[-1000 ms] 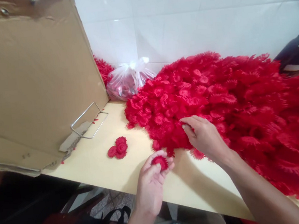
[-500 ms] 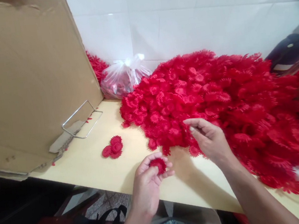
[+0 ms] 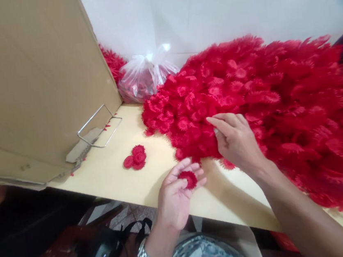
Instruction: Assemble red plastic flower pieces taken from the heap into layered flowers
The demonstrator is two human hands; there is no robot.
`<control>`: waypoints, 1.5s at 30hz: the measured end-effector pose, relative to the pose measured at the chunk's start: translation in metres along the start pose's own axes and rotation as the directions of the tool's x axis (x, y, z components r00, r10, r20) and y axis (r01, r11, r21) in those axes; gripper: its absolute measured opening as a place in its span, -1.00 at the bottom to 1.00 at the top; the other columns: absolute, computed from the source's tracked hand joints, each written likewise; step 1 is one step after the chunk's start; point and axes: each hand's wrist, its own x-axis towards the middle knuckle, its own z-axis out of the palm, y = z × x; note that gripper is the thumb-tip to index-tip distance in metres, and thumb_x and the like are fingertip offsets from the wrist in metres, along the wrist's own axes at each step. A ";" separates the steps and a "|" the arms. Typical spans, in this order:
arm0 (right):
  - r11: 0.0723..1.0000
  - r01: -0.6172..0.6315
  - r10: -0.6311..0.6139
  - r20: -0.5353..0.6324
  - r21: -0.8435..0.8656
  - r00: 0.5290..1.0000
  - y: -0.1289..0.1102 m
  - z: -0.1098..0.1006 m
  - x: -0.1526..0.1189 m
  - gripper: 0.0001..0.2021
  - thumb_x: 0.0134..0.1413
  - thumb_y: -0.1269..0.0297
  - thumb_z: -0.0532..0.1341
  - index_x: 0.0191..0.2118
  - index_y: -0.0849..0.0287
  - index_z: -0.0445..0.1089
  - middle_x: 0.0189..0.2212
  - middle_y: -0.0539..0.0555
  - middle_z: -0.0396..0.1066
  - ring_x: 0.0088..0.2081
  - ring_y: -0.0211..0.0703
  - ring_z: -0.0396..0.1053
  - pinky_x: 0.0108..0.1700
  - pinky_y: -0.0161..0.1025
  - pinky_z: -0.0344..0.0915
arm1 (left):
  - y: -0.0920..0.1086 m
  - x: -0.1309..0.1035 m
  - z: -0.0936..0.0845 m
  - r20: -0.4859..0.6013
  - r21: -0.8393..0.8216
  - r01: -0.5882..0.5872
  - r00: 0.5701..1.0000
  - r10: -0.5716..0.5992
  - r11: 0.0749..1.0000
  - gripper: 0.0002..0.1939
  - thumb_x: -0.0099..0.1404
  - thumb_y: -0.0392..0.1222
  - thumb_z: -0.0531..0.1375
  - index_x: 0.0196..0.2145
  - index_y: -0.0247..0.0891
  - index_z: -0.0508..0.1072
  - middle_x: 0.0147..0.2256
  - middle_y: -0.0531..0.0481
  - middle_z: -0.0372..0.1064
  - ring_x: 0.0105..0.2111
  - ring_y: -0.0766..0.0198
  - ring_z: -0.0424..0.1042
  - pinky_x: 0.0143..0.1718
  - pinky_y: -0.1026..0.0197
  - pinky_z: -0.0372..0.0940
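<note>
My left hand, palm up above the front of the table, holds a dark red fringed fabric flower under its thumb. The fingers curve loosely beneath it. Over the front of a large heap of red fabric flowers, my right hand is pinched, thumb against index finger. Anything between those fingertips is too small or blurred to make out. A small cluster of finished-looking dark red flowers lies on the table to the left of my hands.
A tall cardboard box stands at the left, with a bent wire frame at its lower edge. Behind is a tied clear plastic bag of red pieces against the white wall. The pale tabletop ends just before my lap.
The view has shifted slightly. My right hand has moved a little left and farther over the heap, its fingers closer together. My left hand keeps hold of the fabric flower.
</note>
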 end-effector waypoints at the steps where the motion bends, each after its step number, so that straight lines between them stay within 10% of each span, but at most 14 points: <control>1: 0.996 -0.008 0.005 0.028 0.087 1.000 -0.008 -0.001 -0.005 -0.71 0.10 0.43 0.09 -0.06 0.18 0.38 -0.16 0.21 0.37 -0.12 0.00 0.30 -0.10 -0.03 0.25 | 0.000 -0.001 0.000 0.010 -0.014 0.006 1.000 -0.006 1.000 -0.57 0.02 -0.51 0.08 -0.12 -0.35 0.41 -0.21 -0.15 0.46 -0.18 0.12 0.44 -0.06 -0.04 0.25; 8: 0.835 -0.278 0.032 0.461 0.476 0.887 -0.052 0.009 -0.043 -0.75 0.00 0.35 0.27 -0.14 0.12 0.34 -0.27 0.07 0.37 -0.21 -0.12 0.33 -0.22 -0.19 0.32 | -0.001 -0.004 0.004 0.113 -0.092 0.015 0.994 -0.004 0.996 -0.65 0.07 -0.42 0.08 -0.16 -0.43 0.44 -0.26 -0.15 0.44 -0.48 0.41 0.29 -0.26 0.25 0.25; 16: 0.834 -0.172 0.023 0.278 0.525 0.960 -0.051 0.017 -0.044 -0.88 0.10 0.47 0.12 -0.29 0.15 0.37 -0.44 0.01 0.37 -0.39 -0.25 0.35 -0.38 -0.33 0.27 | -0.010 -0.002 0.007 0.019 0.060 -0.117 0.993 0.116 0.991 -0.81 0.10 -0.37 0.19 -0.27 -0.33 0.45 -0.30 -0.09 0.44 -0.21 0.18 0.41 -0.09 0.12 0.26; 26: 0.992 -0.084 0.092 -0.085 0.092 0.992 -0.026 0.008 -0.005 -0.83 0.15 0.43 0.01 -0.30 0.14 0.34 -0.55 -0.01 0.34 -0.55 -0.27 0.27 -0.48 -0.33 0.18 | -0.005 0.001 0.005 -0.053 0.043 -0.087 0.995 0.089 0.995 -0.81 0.10 -0.42 0.16 -0.28 -0.36 0.45 -0.35 -0.12 0.50 -0.27 0.14 0.49 -0.06 -0.03 0.28; 34: 0.962 0.007 -0.008 -0.001 -0.274 1.000 0.003 0.012 0.015 -0.74 0.10 0.35 0.10 -0.08 0.16 0.38 -0.22 0.21 0.40 -0.20 0.08 0.27 -0.25 -0.06 0.17 | -0.001 0.003 -0.002 0.002 -0.093 -0.036 0.999 0.036 0.995 -0.77 0.22 -0.26 0.10 -0.21 -0.41 0.44 -0.24 -0.23 0.48 -0.17 0.05 0.47 0.05 -0.08 0.21; 45: 0.974 0.080 -0.116 0.167 0.210 0.979 -0.033 0.009 -0.027 -0.87 0.15 0.37 0.11 -0.22 0.15 0.39 -0.42 0.07 0.38 -0.36 -0.15 0.30 -0.30 -0.22 0.26 | -0.001 0.004 0.000 0.020 -0.080 -0.029 0.999 0.031 0.996 -0.76 0.20 -0.36 0.08 -0.19 -0.36 0.46 -0.21 -0.16 0.44 -0.22 0.17 0.42 -0.13 0.05 0.30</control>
